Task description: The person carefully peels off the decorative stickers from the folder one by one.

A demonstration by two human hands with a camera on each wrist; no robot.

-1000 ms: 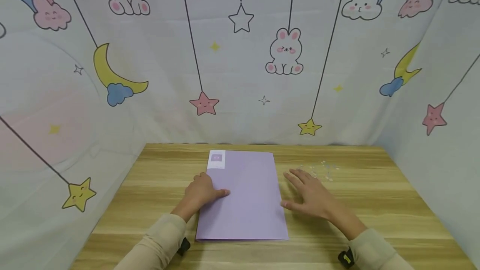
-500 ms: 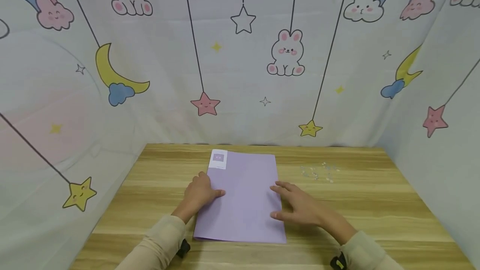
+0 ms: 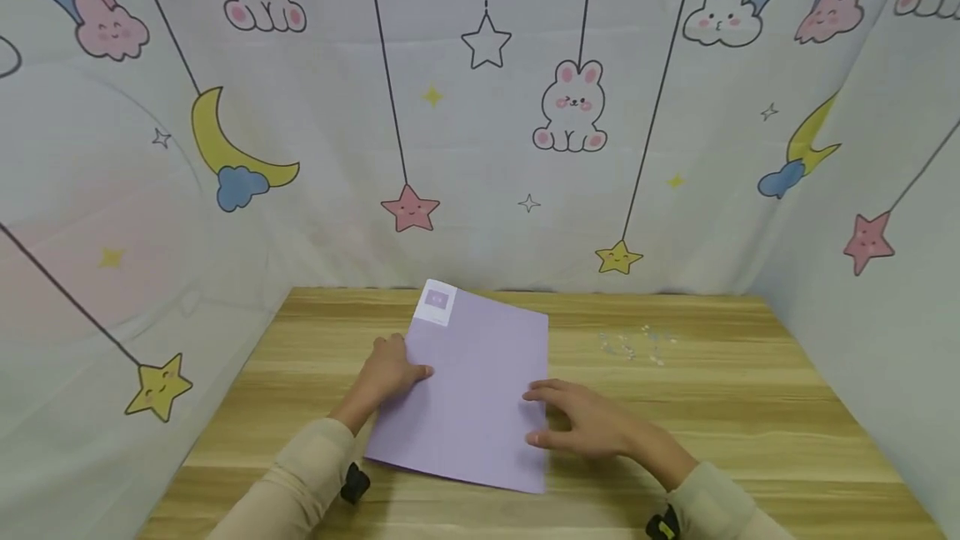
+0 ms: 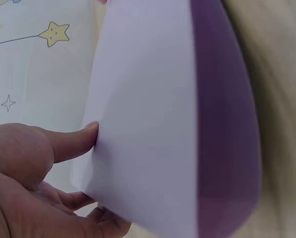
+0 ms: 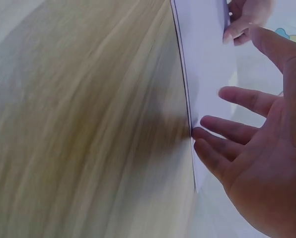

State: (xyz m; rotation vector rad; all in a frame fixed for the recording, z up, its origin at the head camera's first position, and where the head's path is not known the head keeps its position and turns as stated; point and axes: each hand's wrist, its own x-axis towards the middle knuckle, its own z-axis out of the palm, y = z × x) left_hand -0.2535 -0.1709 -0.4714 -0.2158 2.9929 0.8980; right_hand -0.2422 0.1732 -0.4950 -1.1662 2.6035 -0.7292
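My left hand [image 3: 382, 369] is grasping the left edge of a thin, rectangular lilac folder [image 3: 472, 390]: thumb [image 4: 76, 144] on the upper face, fingers behind. My right hand [image 3: 588, 423] isn't gripping, fingers loose and spread at the right edge. Tips overlap the cover in the head view; can't tell if they touch.

Handling, my read: left pinch should be broad and flat so the cover doesn't buckle. Take the right edge opposite it, thumb over, fingers under, before putting load on that side. Catch both covers together; left wrist view shows a darker purple face past the pale one, probably a gap between covers, not certain. Raise or lower both sides evenly. Steer clear of the scatter of tiny pale pieces [image 3: 629, 353] at far right.

Position: folder is left of middle over the striped wood-grain table [image 3: 750, 407], between my hands. Left side looks raised, right side lower; can't tell if the right edge bears on the table.

Orientation: long axis runs near to far, far end leaning slightly right. White rectangular label with a purple square [image 3: 436, 303] is at the far-left corner, facing up. Near-right corner is closest to me.
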